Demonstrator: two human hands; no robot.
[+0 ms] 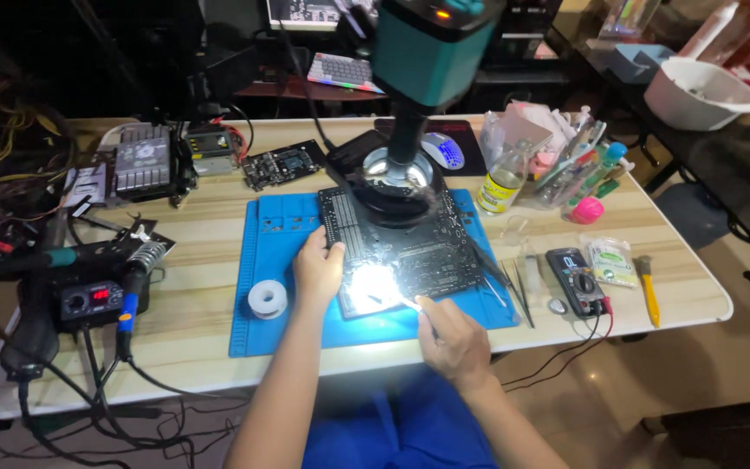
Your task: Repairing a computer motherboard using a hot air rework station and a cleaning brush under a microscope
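A large black circuit board point(410, 247) lies on a blue work mat point(258, 334) under a teal microscope head point(431, 43). A bright light spot falls on the board's near edge. My left hand point(317, 271) rests flat on the board's left edge, holding it down. My right hand point(453, 343) grips a thin metal tool, likely tweezers point(411, 304), whose tip touches the lit spot on the board.
A solder spool point(267, 298) sits on the mat's left. A soldering station point(88, 300) and cables are at far left. Tweezers point(518, 287), a multimeter point(576, 280), a yellow-handled tool point(649, 295), a bottle point(501, 187), and a smaller board point(284, 163) surround the mat.
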